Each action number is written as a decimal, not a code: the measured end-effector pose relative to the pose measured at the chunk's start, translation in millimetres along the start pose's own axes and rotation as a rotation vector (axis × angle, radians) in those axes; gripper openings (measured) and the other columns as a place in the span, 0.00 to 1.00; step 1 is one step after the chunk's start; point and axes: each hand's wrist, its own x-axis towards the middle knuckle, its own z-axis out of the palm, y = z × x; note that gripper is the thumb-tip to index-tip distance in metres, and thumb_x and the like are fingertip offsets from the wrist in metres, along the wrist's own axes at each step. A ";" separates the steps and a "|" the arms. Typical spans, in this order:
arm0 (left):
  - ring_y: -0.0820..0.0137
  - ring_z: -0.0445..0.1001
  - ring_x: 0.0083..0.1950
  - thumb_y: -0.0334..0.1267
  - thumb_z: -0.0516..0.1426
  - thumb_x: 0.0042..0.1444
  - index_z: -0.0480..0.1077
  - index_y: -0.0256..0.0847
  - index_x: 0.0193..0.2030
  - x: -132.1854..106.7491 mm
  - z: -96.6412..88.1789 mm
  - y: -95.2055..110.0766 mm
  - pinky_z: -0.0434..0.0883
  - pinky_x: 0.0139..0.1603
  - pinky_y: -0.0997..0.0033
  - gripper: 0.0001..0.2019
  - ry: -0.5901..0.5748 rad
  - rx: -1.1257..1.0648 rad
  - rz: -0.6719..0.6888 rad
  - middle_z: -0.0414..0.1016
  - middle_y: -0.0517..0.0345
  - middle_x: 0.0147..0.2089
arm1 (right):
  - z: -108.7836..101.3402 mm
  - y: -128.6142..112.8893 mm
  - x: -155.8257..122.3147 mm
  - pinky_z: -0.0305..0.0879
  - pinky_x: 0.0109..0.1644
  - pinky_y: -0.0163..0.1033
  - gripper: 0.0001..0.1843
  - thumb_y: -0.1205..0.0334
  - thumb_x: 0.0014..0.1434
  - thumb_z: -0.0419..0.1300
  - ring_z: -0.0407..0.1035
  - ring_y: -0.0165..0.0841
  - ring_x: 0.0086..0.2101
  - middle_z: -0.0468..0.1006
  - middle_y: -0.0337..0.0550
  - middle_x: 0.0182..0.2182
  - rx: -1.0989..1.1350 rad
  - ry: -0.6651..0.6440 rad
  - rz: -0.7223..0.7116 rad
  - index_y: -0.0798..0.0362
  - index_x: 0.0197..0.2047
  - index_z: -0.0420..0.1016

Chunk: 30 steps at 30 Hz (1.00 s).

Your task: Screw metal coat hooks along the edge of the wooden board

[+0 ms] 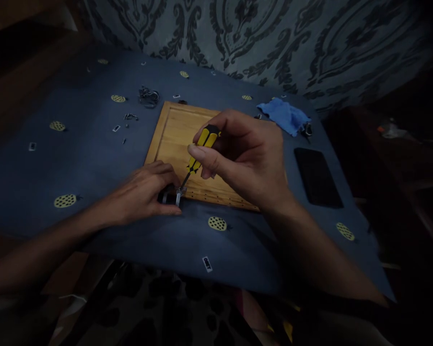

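My right hand point(248, 154) grips a yellow and black screwdriver point(205, 141) by its handle. The screwdriver leans, its shaft running down to a small metal bracket point(179, 195) at the near edge of a wooden board point(182, 127). Around that bracket my left hand point(147, 194) is closed, index finger and thumb on either side of it. The board lies flat, with a raised border and a row of small dark holes along its near edge. My right hand hides part of the board. Whether the tip sits in a screw is too small to tell.
Left of the board lie a tangle of metal parts point(148, 97), a smaller metal piece point(130, 117) and tiny screws point(123, 141). A blue cloth point(284, 115) and a black phone point(318, 178) are on the right. The patterned blue tablecloth point(104, 163) meets a wallpapered wall behind.
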 end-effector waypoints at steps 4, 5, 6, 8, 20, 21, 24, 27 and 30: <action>0.59 0.74 0.50 0.55 0.65 0.58 0.73 0.40 0.45 0.2 0.4 -1.1 0.70 0.50 0.59 0.20 0.003 0.008 0.006 0.76 0.53 0.46 | 0.4 -0.5 0.6 0.73 0.26 0.34 0.20 0.42 0.58 0.70 0.70 0.27 0.25 0.75 0.35 0.32 0.004 -0.004 0.013 0.47 0.35 0.71; 0.58 0.74 0.50 0.55 0.65 0.58 0.73 0.40 0.45 0.3 0.5 -1.1 0.70 0.50 0.59 0.20 0.003 0.010 0.005 0.76 0.53 0.46 | 0.7 -0.6 0.7 0.73 0.26 0.34 0.20 0.42 0.58 0.70 0.70 0.27 0.25 0.75 0.35 0.32 0.004 -0.008 0.015 0.47 0.35 0.71; 0.58 0.74 0.50 0.55 0.65 0.58 0.73 0.40 0.44 0.4 0.7 -1.1 0.70 0.51 0.59 0.20 0.002 0.010 0.002 0.76 0.53 0.46 | 1.0 -0.7 0.7 0.73 0.26 0.33 0.20 0.41 0.58 0.70 0.70 0.28 0.26 0.75 0.35 0.32 0.006 -0.014 0.016 0.48 0.35 0.72; 0.58 0.74 0.51 0.55 0.66 0.57 0.74 0.40 0.45 0.5 0.8 -0.6 0.71 0.52 0.58 0.20 -0.008 0.010 -0.011 0.76 0.53 0.46 | 1.3 -0.5 1.0 0.74 0.26 0.33 0.20 0.42 0.58 0.71 0.70 0.28 0.26 0.75 0.35 0.31 0.015 -0.023 0.019 0.48 0.35 0.72; 0.57 0.75 0.52 0.54 0.64 0.59 0.74 0.41 0.49 0.0 0.1 0.5 0.72 0.52 0.57 0.20 -0.011 0.026 -0.018 0.77 0.50 0.51 | -16.3 1.8 5.3 0.77 0.34 0.34 0.15 0.49 0.61 0.71 0.75 0.28 0.30 0.79 0.37 0.33 0.137 -0.322 0.005 0.51 0.39 0.76; 0.57 0.75 0.52 0.55 0.64 0.59 0.74 0.41 0.49 -0.2 0.3 0.3 0.72 0.52 0.56 0.21 -0.009 0.028 -0.016 0.77 0.50 0.51 | -14.8 2.3 4.9 0.77 0.33 0.34 0.15 0.49 0.61 0.71 0.74 0.28 0.29 0.78 0.36 0.32 0.132 -0.305 0.006 0.51 0.38 0.76; 0.57 0.75 0.52 0.55 0.65 0.58 0.74 0.41 0.48 -0.6 0.5 0.3 0.72 0.52 0.57 0.21 0.003 0.020 -0.014 0.77 0.52 0.49 | -7.4 5.3 3.8 0.74 0.28 0.33 0.18 0.46 0.58 0.73 0.72 0.27 0.26 0.76 0.35 0.30 0.126 -0.226 0.008 0.50 0.34 0.74; 0.57 0.75 0.51 0.52 0.66 0.57 0.73 0.40 0.48 -0.6 0.2 1.3 0.72 0.51 0.58 0.20 0.010 0.012 -0.014 0.77 0.52 0.48 | -1.7 7.9 3.1 0.72 0.26 0.32 0.20 0.46 0.54 0.75 0.70 0.27 0.25 0.75 0.33 0.28 0.112 -0.158 0.006 0.49 0.33 0.72; 0.57 0.75 0.51 0.51 0.67 0.57 0.73 0.39 0.48 0.0 -0.5 2.6 0.72 0.52 0.57 0.20 -0.001 0.017 -0.024 0.77 0.52 0.48 | -3.1 7.9 3.0 0.73 0.27 0.33 0.19 0.49 0.55 0.75 0.72 0.27 0.27 0.76 0.35 0.30 0.142 -0.180 0.020 0.49 0.35 0.72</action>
